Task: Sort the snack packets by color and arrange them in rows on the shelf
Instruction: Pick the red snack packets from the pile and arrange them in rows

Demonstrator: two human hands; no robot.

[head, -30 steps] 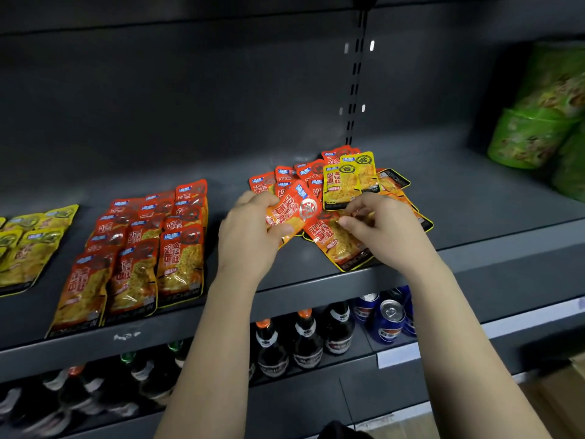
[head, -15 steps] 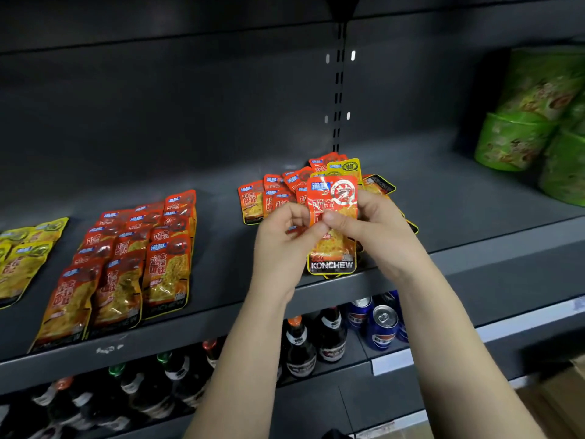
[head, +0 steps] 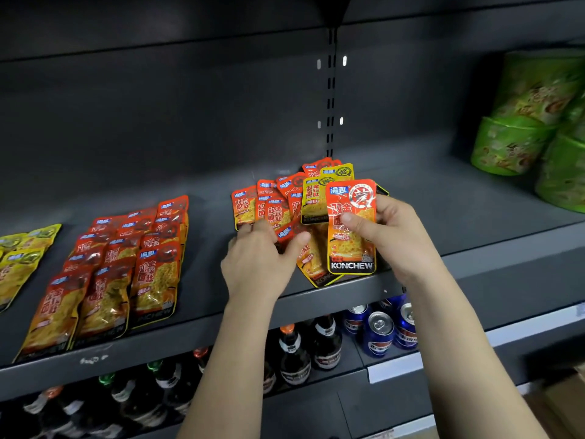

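A mixed pile of red and yellow snack packets (head: 278,204) lies on the dark shelf (head: 316,296) at centre. My right hand (head: 395,236) holds one red packet (head: 351,248) upright above the shelf's front edge. My left hand (head: 256,261) rests on the pile, its thumb and fingers pinching another red packet (head: 286,232) that lies flat. To the left, red packets (head: 126,267) lie sorted in three overlapping rows. Yellow packets (head: 22,258) lie in rows at the far left edge.
Green snack tubs (head: 531,128) stand stacked at the right end of the shelf. The lower shelf holds dark bottles (head: 297,353) and blue cans (head: 380,331). A slotted upright (head: 330,90) runs down the back wall behind the pile.
My right hand has lifted the red packet off the pile and holds it alone. My left hand let go of it and dropped onto the pile, pinching another red packet.
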